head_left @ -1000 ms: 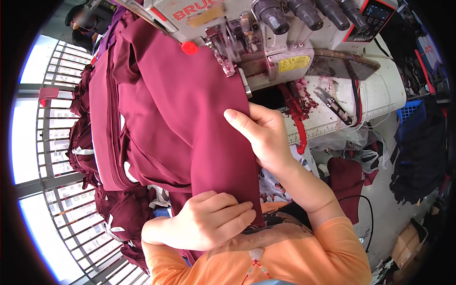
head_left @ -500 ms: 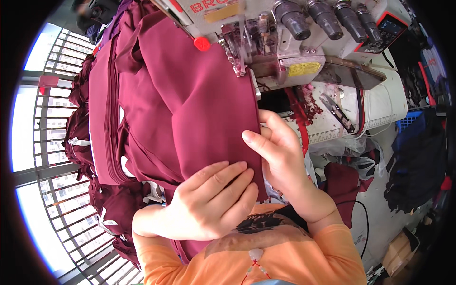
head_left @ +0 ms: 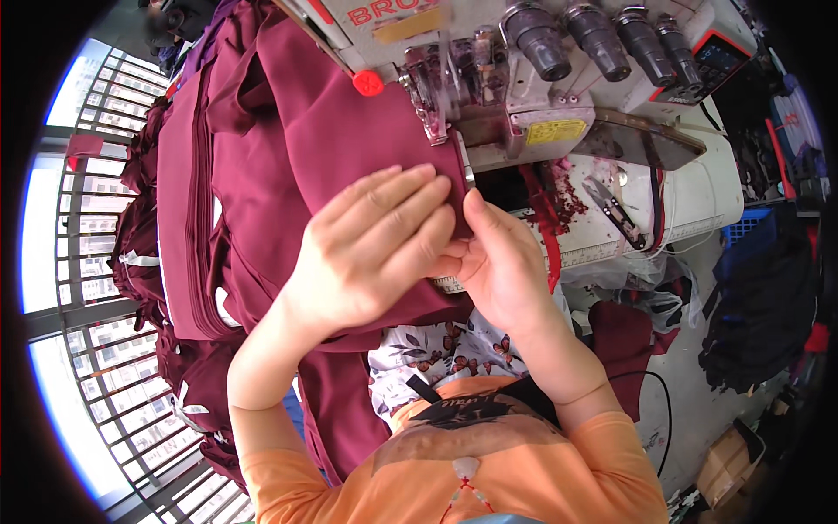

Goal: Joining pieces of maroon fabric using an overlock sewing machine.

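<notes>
A large piece of maroon fabric (head_left: 332, 113) lies over the sewing machine's bed, its right edge running under the presser foot (head_left: 435, 131). My left hand (head_left: 362, 249) rests flat on top of the cloth just in front of the foot, fingers stretched out side by side. At the cloth's near right edge is my right hand (head_left: 502, 271), thumb upright along the edge and the fingers curled beneath, gripping it; the fingertips are partly hidden. The overlock sewing machine (head_left: 550, 122) stands beyond both hands, with several dark tension knobs (head_left: 537, 44) along its top.
Thread snips (head_left: 615, 214) lie on the white machine table (head_left: 698, 205) beside maroon lint and trimmings (head_left: 559, 201). Folded maroon cloth (head_left: 179, 218) is stacked at the left, near barred windows. Maroon scraps (head_left: 621, 341), a plastic bag and a cardboard box (head_left: 731, 467) sit low on the right.
Both hands have moved away from me toward the presser foot, and the fabric has advanced with them. The near cloth edge has drawn back from my lap, uncovering butterfly-patterned cloth.
</notes>
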Demonstrator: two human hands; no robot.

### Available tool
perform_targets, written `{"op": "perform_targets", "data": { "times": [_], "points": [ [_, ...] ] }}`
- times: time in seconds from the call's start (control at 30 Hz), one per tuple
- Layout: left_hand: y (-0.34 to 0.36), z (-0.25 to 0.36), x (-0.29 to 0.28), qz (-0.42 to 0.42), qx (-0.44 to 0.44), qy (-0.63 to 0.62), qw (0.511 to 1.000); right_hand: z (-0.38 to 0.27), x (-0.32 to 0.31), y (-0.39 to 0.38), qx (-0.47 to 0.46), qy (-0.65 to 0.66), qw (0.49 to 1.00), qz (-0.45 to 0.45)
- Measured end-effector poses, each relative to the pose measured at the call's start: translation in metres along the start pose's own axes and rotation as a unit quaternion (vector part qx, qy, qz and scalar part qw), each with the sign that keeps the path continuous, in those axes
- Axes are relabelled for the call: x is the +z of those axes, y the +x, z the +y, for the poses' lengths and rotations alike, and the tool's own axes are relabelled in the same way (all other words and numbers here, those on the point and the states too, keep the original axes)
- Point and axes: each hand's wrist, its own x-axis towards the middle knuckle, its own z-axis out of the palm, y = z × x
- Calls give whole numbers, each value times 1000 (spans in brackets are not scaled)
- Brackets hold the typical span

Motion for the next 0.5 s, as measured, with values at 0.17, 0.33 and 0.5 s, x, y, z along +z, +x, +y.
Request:
{"op": "perform_targets", "data": {
  "times": [0.17, 0.33, 0.5],
  "points": [
    [-1, -15, 11, 44, -12, 10, 999, -4, 0, -3, -21, -114, 991, 59],
    [-4, -12, 15, 58, -27, 11, 998, -8, 3, -8, -58, -236, 966, 85],
    [-5, -10, 15, 72, -51, -24, 996, -13, 7, -4, -64, -286, 952, 93]
  ]
}}
